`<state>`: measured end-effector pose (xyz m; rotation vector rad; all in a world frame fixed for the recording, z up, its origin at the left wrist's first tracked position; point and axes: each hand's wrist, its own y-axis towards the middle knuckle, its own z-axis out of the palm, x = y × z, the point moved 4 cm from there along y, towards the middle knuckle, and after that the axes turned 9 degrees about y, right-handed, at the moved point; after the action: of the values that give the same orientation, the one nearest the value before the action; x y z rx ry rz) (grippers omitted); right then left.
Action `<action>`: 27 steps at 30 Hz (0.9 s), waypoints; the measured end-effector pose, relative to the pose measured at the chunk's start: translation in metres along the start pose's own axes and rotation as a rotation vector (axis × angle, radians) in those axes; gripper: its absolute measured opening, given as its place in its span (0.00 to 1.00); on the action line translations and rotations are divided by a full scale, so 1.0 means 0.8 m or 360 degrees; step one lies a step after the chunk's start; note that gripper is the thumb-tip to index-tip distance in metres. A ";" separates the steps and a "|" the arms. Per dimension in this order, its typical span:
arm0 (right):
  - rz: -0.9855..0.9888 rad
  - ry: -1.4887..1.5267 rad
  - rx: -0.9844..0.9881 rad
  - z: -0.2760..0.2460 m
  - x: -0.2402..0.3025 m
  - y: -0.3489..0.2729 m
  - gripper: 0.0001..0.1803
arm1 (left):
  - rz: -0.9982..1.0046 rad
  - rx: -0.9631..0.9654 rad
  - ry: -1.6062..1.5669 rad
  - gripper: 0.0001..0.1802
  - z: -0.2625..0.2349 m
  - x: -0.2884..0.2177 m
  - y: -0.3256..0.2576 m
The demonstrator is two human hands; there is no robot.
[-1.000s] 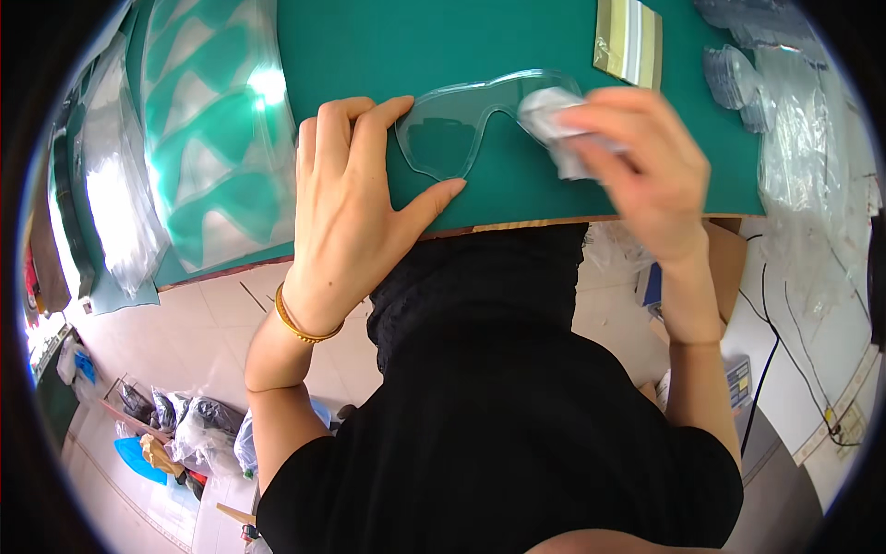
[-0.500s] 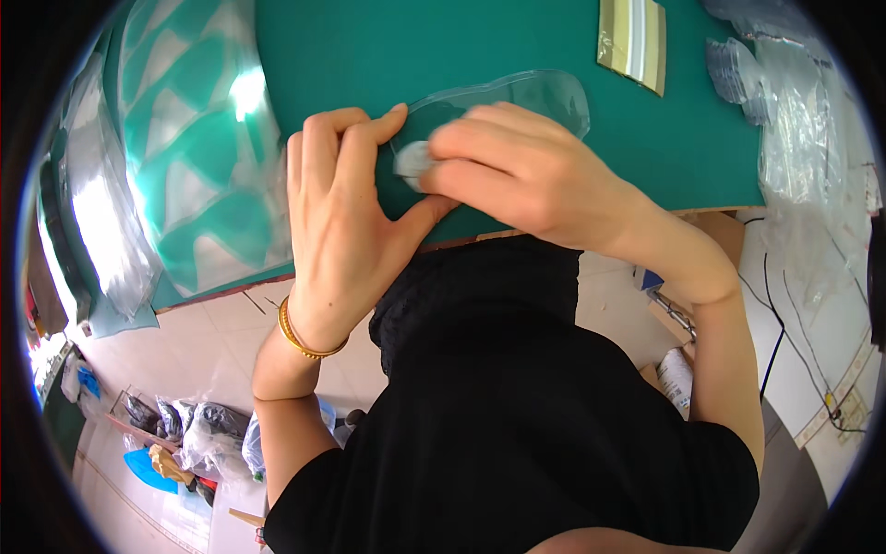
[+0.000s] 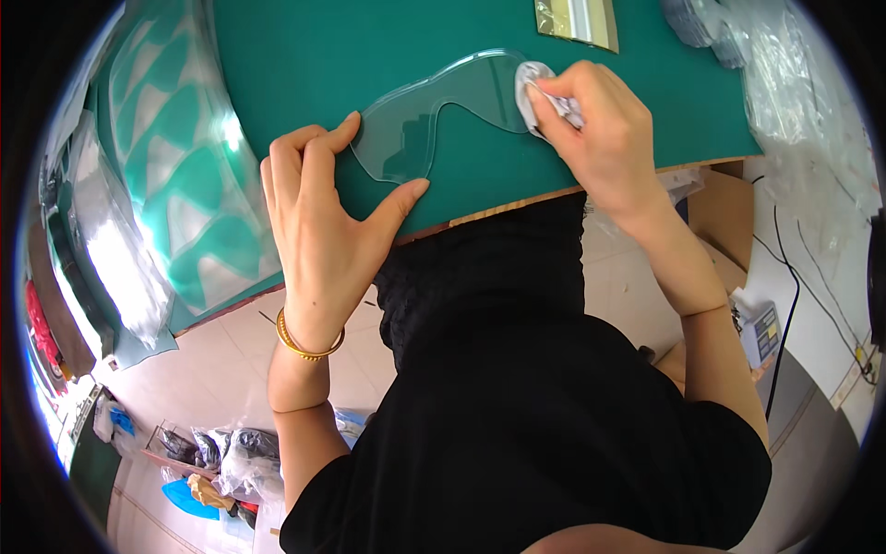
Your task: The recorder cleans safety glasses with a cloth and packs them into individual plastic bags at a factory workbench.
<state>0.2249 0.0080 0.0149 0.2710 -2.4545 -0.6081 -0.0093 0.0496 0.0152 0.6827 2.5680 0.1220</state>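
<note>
Left hand [image 3: 318,208] and right hand [image 3: 604,129] met at a clear goggle lens [image 3: 397,134] on a green table [image 3: 277,65].
The left's fingers, spread wide, touched the lens's left end; the right's pinched a white cloth [image 3: 526,102] against its other end. A flat yellowish piece [image 3: 557,20] lay beyond.

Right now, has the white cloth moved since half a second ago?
Yes, rightward: the white cloth in the right hand went from the left lobe of the clear goggle lens to its right end, closer to the yellowish panel on the green tabletop.
</note>
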 end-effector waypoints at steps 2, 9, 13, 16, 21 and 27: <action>0.0063 -0.0047 0.0058 -0.016 -0.006 -0.015 0.08 | 0.0002 -0.0012 0.0035 0.35 -0.002 0.000 -0.002; 0.0534 -0.0645 -0.0195 -0.117 -0.084 -0.046 0.11 | 0.0109 -0.0089 -0.0204 0.31 -0.028 -0.006 -0.035; 0.0553 -0.1191 0.0149 -0.148 -0.132 -0.044 0.18 | -0.0258 -0.0431 -0.0135 0.23 -0.086 0.064 -0.063; 0.0382 -0.1066 -0.0089 -0.164 -0.104 -0.014 0.19 | -0.0801 -0.0672 -0.0142 0.19 -0.131 0.137 -0.081; -0.0021 -0.0122 0.0018 -0.056 0.022 0.096 0.16 | -0.1036 -0.0579 -0.0246 0.26 -0.160 0.224 -0.068; -0.0739 0.0504 0.0284 0.091 0.121 0.197 0.11 | -0.0956 -0.0113 -0.0620 0.24 -0.138 0.284 0.007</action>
<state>0.0956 0.1410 0.0862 0.9515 -2.1435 -0.4864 -0.2314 0.1695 0.0169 -0.1050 2.2616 -0.1088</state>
